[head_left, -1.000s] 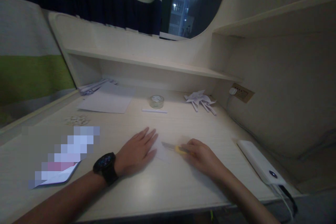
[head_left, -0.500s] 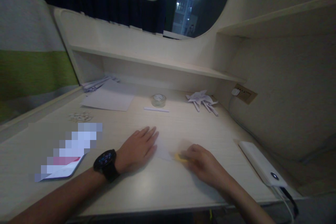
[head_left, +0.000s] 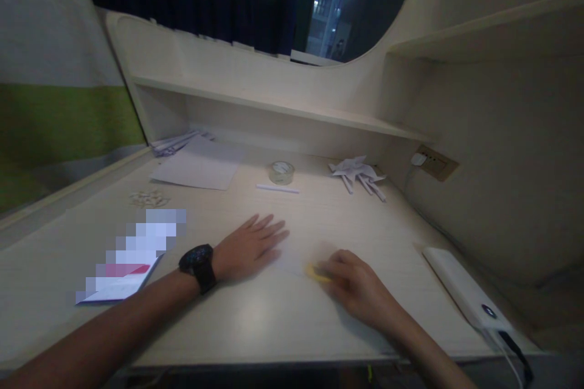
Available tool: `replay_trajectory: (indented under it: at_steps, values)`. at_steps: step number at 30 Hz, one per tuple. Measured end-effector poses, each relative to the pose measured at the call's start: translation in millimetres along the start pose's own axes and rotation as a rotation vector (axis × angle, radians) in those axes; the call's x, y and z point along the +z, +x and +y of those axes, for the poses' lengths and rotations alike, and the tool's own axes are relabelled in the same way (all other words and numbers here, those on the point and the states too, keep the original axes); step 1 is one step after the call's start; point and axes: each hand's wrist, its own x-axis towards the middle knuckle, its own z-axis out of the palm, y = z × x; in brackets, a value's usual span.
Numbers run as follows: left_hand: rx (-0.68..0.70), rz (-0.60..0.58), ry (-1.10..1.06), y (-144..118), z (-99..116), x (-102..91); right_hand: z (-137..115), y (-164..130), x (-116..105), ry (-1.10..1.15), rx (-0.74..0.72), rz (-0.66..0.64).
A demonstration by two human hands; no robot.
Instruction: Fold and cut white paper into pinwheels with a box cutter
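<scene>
On desk (head_left: pixel 283 316), left hand (head_left: pixel 249 246) flat

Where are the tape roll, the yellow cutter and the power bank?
tape roll (head_left: pixel 281 172), head view, front wall
yellow cutter (head_left: pixel 314 272), head view, handle tip showing
power bank (head_left: pixel 460 285), head view, top face

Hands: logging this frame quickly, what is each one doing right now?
Left hand: open, flat on the paper sheet.
Right hand: closed on the yellow cutter, which rests against that sheet.
</scene>
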Motion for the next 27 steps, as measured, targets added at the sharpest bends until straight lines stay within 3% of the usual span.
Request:
replay_trajectory:
  at_steps: [27]
  values:
    - [0.009, 0.006, 0.006, 0.3, -2.0, 0.8, -4.7, -4.5, 3.9, -0.029, -0.047, 0.008]
